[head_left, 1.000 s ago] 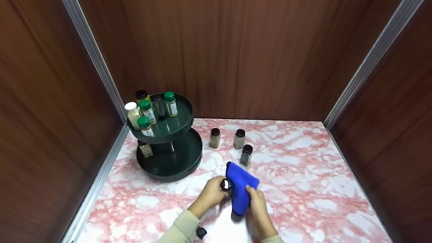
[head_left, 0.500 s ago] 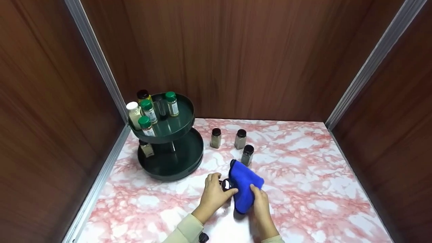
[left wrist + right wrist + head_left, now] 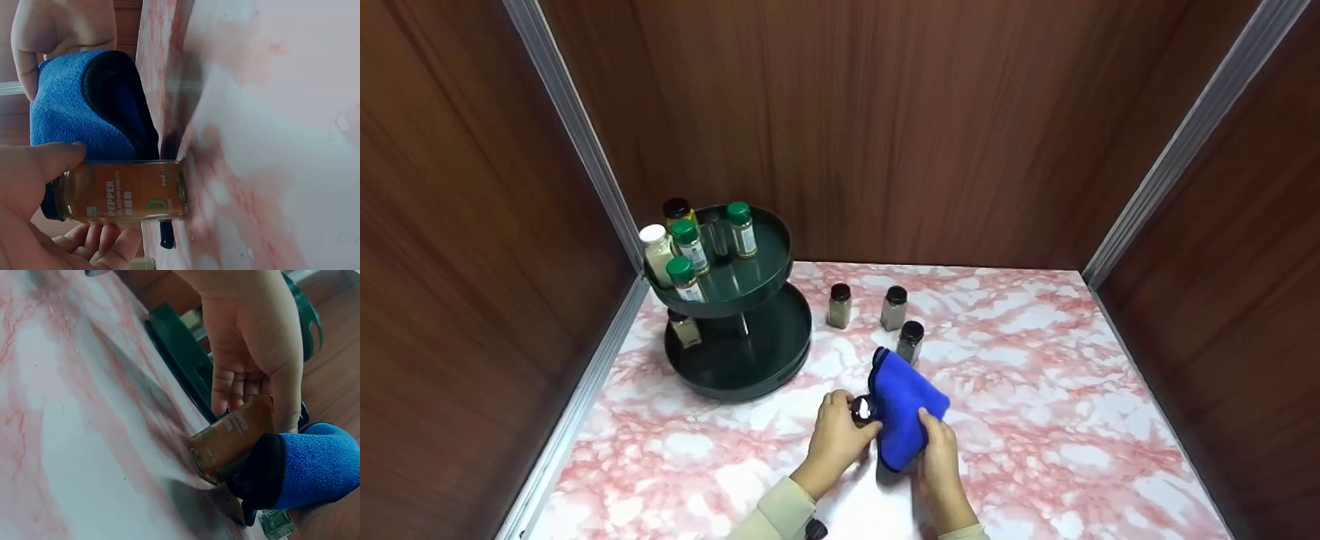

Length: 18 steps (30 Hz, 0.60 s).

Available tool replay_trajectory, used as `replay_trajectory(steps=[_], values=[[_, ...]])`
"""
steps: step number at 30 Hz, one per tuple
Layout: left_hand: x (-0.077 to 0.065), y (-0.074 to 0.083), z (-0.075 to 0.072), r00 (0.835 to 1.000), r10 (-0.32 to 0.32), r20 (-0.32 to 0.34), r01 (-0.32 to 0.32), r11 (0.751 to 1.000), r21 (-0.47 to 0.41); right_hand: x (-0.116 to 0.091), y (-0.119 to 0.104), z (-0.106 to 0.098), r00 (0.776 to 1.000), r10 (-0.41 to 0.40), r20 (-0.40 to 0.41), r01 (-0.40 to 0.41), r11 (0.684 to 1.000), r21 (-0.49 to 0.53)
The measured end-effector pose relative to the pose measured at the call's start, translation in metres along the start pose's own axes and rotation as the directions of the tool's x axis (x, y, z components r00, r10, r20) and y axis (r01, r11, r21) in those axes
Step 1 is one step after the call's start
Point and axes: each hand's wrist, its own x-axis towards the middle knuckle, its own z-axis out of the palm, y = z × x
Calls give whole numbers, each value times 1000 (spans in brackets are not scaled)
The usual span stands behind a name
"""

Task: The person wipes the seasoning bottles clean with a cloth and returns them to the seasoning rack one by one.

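Pepper jar (image 3: 126, 194) gripped in the left hand (image 3: 840, 436), against the cloth (image 3: 906, 405).
On or just above the surface (image 3: 1057, 457), I cannot tell which; the right hand (image 3: 940, 454) pinches the cloth. A tug could twist the jar free; a wide sweep could topple the dark jar (image 3: 911, 341) behind.
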Motion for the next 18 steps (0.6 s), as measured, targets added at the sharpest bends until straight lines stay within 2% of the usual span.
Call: replay_trajectory(steps=[9,11,15,18], values=[[8,-3,-14,991,94,95,-90,995,-50,-4,-4,4,992,-91,86,88,995,35],[10,-3,-17,987,98,125,-91,994,-57,-5,-6,7,990,-100,103,97,995,34],[13,-5,-22,980,100,170,-91,994,-61,-3,-8,14,990,-99,101,99,995,12],[16,-5,-25,976,120,180,-109,991,-71,3,-5,23,992,-95,84,96,995,-11]])
